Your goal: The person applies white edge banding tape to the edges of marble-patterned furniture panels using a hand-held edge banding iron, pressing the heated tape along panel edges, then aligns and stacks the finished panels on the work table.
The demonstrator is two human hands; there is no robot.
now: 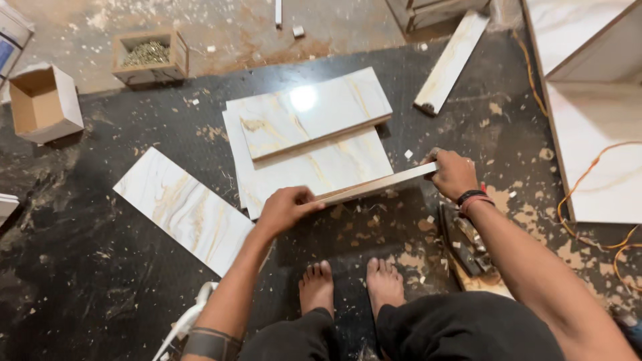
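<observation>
bare feet [348, 284] | left hand [284, 208]; right hand [453, 174] gripping glossy marbled board [374, 185] on edge

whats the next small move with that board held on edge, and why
Probably lower the marble-pattern board flat onto the stacked panels. The left hand and right hand grip its two ends, it stands on its long edge, and its near end overhangs the stack.

Left hand [284, 208] and right hand [453, 174] gripping marbled board [378, 184] on edge, dark mat [100, 267]
</observation>
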